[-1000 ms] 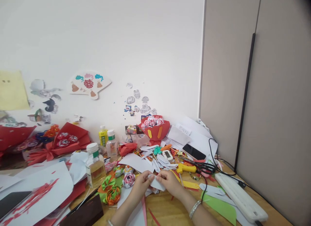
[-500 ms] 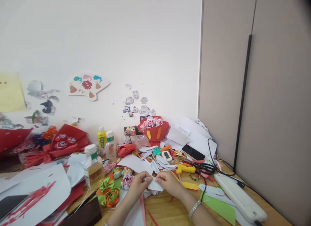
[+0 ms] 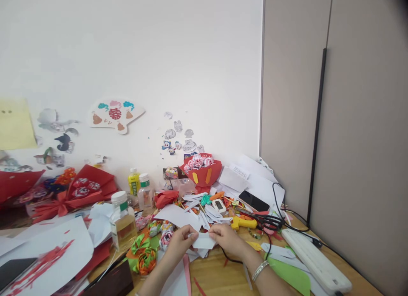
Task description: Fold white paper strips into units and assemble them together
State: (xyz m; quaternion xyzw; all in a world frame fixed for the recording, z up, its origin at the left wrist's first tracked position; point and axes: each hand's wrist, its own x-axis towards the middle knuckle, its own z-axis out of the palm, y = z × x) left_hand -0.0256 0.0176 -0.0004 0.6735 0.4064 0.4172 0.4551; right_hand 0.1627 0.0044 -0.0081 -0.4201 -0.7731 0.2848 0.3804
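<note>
A small piece of white paper (image 3: 204, 241) stretches between my two hands, with a fold line along its upper part. My left hand (image 3: 182, 242) pinches its left end, thumb against fingers. At the other end, my right hand (image 3: 225, 238) pinches the upper right corner; a silver bracelet circles that wrist. Just beyond the paper lies a pile of folded white paper strips (image 3: 213, 214). Left of my left hand are folded paper flowers, one orange and green (image 3: 146, 259), one pink and white (image 3: 167, 238).
A yellow glue gun (image 3: 244, 222), black cables, a phone (image 3: 254, 201) and a white power strip (image 3: 315, 262) lie to the right. Bottles, one with amber liquid (image 3: 123, 228), stand left. A red paper bouquet (image 3: 204, 177) stands by the wall.
The paper now lies flatter and wider between my hands, its fold line showing. My right hand has shifted slightly right, and its forearm has moved a little right and down.
</note>
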